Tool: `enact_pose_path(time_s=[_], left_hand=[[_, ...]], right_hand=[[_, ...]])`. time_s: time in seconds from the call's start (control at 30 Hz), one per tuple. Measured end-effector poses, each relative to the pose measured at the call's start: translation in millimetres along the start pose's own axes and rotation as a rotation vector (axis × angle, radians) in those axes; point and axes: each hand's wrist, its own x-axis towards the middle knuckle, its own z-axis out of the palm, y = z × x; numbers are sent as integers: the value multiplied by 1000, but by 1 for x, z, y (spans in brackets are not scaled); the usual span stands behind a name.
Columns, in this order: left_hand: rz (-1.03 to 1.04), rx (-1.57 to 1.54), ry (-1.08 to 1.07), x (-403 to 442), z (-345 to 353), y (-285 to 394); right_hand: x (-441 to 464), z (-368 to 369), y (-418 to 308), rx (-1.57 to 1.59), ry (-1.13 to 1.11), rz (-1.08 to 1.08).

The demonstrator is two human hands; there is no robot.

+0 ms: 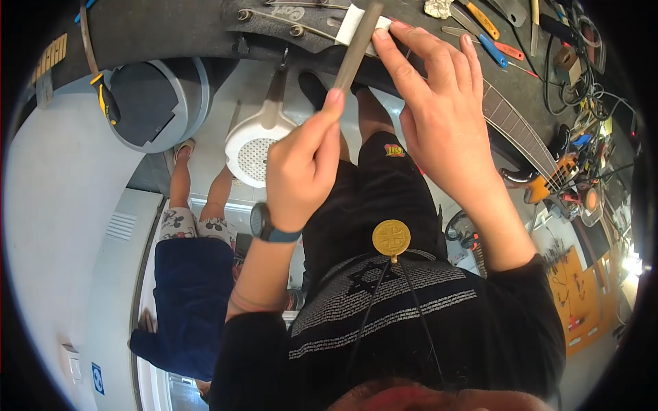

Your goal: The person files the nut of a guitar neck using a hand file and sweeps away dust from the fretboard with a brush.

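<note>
My left hand [303, 166] is closed around the lower end of a flat, greyish metal file [358, 51]. The file slants across a white strip [349, 26] lying over the guitar neck beside the headstock [273, 17], which bears the lettering "Cort". My right hand [445, 103] has its fingers stretched out, the fingertips resting on the white strip just right of the file. From under that hand the fretted fingerboard [517, 123] curves away to the right. What lies under the strip is hidden.
Orange- and blue-handled tools [492, 49] lie beyond my right hand. Tangled cables [589, 89] and an orange-brown guitar body [548, 181] are at right. Below the bench edge hang a white perforated suction hood [255, 154] and a grey bin [157, 103]. Another person [188, 294] stands at left.
</note>
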Motion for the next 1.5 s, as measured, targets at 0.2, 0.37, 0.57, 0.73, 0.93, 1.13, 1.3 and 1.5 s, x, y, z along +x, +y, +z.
enact_pose_path(time_s=[0.2, 0.37, 0.57, 0.73, 0.93, 1.13, 1.3, 1.5], left_hand=[[23, -14, 5, 66, 22, 3], [2, 13, 9, -7, -3, 0], [38, -5, 22, 64, 19, 6], [4, 13, -5, -3, -1, 3], [70, -4, 25, 59, 19, 2], [22, 39, 27, 1, 3, 3], [39, 12, 29, 52, 18, 6], [74, 59, 48, 12, 8, 0]], right_hand=[[-1, 3, -1, -40, 16, -5], [0, 4, -1, -35, 43, -12], [-3, 2, -3, -32, 19, -4], [-1, 7, 2, -38, 60, -15], [-1, 2, -6, -47, 1, 7], [-3, 4, -4, -7, 18, 15], [-3, 4, -5, -10, 16, 19], [-3, 5, -5, 12, 17, 27]])
